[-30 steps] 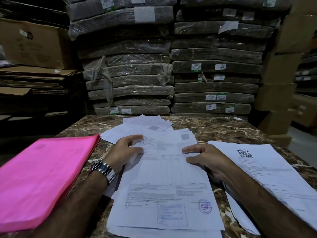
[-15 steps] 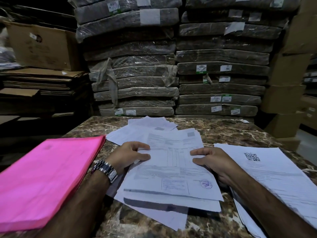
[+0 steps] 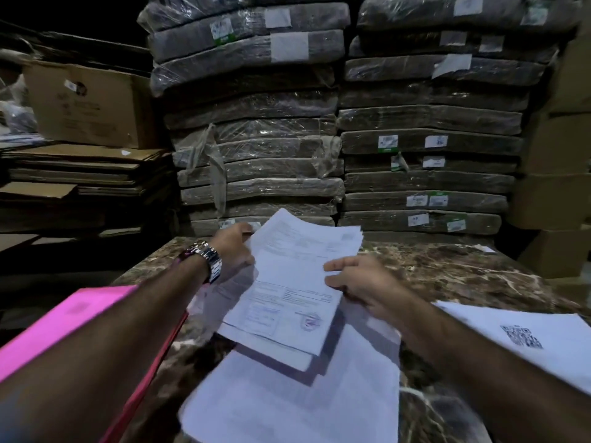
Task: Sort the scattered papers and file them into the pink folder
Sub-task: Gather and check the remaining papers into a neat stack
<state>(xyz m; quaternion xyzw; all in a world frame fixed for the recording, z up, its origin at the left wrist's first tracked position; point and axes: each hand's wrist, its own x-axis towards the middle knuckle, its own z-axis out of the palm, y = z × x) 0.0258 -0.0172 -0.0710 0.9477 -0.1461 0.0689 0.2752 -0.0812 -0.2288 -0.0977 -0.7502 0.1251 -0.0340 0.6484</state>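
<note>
Above the bench (image 3: 463,270), your left hand (image 3: 235,251) and right hand (image 3: 364,282) each hold a side of the uneven sheaf of papers (image 3: 297,282), the pink folder (image 3: 64,318) lying at your left; any slack grip may let its lower sheets slide out.

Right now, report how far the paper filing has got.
Done: nothing visibly filed; the pink folder looks closed at the left. In hand: the left hand and right hand hold a sheaf of printed forms raised above the marble table. Left: the loose sheets beneath it and the QR-code sheet at the right are not yet gathered.
</note>
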